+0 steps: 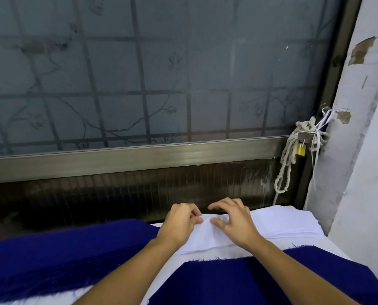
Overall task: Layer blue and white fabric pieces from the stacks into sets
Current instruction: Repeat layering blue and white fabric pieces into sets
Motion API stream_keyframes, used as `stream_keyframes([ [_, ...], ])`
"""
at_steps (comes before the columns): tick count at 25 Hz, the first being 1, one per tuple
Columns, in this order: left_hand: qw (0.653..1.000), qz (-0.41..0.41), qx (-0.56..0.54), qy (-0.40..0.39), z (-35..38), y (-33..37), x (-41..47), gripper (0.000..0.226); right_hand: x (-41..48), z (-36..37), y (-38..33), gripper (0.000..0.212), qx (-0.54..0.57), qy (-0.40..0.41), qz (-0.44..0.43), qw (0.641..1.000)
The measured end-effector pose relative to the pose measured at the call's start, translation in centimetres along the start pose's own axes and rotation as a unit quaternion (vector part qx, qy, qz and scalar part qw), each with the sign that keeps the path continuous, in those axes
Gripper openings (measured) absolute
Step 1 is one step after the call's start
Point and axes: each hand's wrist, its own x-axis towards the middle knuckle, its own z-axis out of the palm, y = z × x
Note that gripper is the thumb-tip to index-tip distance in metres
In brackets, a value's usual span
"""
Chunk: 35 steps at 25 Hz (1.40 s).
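The left hand [181,223] pinched the far edge of the top white piece [205,238] with curled fingers. The right hand [234,221], just beside it, rested spread wide on the same cloth. The white stack [289,223] ran on past the right hand. Left of the left hand lay the blue stack [62,256], and beneath both forearms a blue piece [238,282]. Beyond the fingertips rose a frosted window [139,73], with a rope [287,164] and a padlock [300,149] far right.

Fabric workroom: blue stack [62,249], white stack [282,223], barred frosted window [139,73].
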Motion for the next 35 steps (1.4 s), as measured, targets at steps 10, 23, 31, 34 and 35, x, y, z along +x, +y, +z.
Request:
stream_keyframes([
  [10, 0.992, 0.0, 0.07, 0.106, -5.0, 0.3, -0.6, 0.021, -0.2, -5.8, 1.3, 0.017, -0.054, 0.022, 0.032, 0.998],
  [23, 0.979, -0.057, 0.097, 0.168, -18.5, -1.3, -9.9, 0.022, -8.1, -13.1, -4.2, 0.009, 0.115, 0.016, 0.04, 0.992],
  [31, 0.994, -0.022, 0.039, 0.103, -22.5, -4.8, -18.6, 0.015, -12.8, -11.5, -8.2, 0.017, 0.179, -0.108, 0.127, 0.97],
  [34, 0.993, -0.035, 0.037, 0.104, -22.5, -5.9, -21.2, 0.012, -14.1, -10.2, -9.7, 0.014, 0.263, -0.104, 0.172, 0.944],
  [35, 0.993, -0.045, 0.032, 0.105, -22.5, -6.3, -22.1, 0.011, -14.7, -9.9, -10.2, 0.014, 0.279, -0.087, 0.178, 0.94],
])
